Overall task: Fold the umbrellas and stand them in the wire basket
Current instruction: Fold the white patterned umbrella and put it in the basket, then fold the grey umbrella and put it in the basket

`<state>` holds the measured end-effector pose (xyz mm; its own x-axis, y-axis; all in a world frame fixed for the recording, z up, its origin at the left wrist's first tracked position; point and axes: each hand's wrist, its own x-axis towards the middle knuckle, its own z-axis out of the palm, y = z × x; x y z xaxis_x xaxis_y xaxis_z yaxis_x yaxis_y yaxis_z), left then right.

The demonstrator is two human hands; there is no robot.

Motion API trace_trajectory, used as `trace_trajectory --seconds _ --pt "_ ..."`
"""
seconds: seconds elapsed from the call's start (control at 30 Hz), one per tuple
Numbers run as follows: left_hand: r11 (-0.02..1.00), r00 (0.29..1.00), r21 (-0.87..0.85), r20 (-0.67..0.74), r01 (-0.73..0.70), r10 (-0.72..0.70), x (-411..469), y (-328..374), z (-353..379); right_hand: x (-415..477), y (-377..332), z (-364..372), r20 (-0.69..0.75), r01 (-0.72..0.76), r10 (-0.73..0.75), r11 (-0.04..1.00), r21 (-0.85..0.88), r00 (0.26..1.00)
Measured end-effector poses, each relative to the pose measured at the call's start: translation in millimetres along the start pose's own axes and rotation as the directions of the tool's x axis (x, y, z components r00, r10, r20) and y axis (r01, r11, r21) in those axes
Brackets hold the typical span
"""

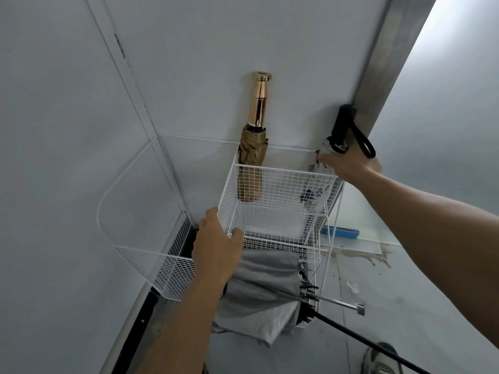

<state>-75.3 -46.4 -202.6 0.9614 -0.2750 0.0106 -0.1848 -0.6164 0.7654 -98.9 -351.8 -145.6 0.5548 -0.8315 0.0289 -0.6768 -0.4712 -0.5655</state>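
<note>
- Pale walls (67, 103), stained floor (405, 292).
- Upright in wire basket (280, 184): tan umbrella (252, 157), white umbrella (321, 182).
- Grips: left hand (216, 244) on its corner, right hand (351, 164) on white umbrella.

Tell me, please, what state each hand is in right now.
Left hand: grips a corner of the white wire basket.
Right hand: holds the white folded umbrella with the black handle.

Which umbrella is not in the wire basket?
The grey umbrella, lying below the wire basket with its metal shaft sticking out. The tan gold-handled umbrella and the white black-handled umbrella, which the right hand holds, stand inside it.
</note>
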Motion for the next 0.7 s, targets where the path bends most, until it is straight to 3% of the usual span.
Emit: trace_trajectory --seconds 0.13,0.3,0.43,0.6,0.7 --pt "1.0 1.0 -0.016 -0.002 0.003 -0.003 1.2 -1.4 1.2 4.0 1.3 5.4 -0.02 -0.045 0.043 0.992 -0.117 0.999" --pt "0.999 1.0 -0.03 0.001 0.011 -0.011 3.2 -1.3 1.6 5.2 3.1 8.6 0.033 -0.074 0.076 0.996 -0.051 0.997" --pt "1.0 1.0 -0.031 0.003 0.0 0.0 2.8 -1.6 1.2 2.4 6.4 8.4 0.036 -0.036 0.036 0.999 0.019 0.999" --pt "0.999 1.0 -0.044 0.015 -0.018 0.018 0.9 -1.7 -1.6 -12.3 14.6 1.8 0.117 0.022 -0.01 0.995 -0.101 0.993" --pt "0.998 0.999 -0.045 0.017 -0.035 0.036 -1.9 -1.6 -3.4 -30.5 26.4 2.2 0.02 -0.03 0.032 0.994 -0.107 0.999"
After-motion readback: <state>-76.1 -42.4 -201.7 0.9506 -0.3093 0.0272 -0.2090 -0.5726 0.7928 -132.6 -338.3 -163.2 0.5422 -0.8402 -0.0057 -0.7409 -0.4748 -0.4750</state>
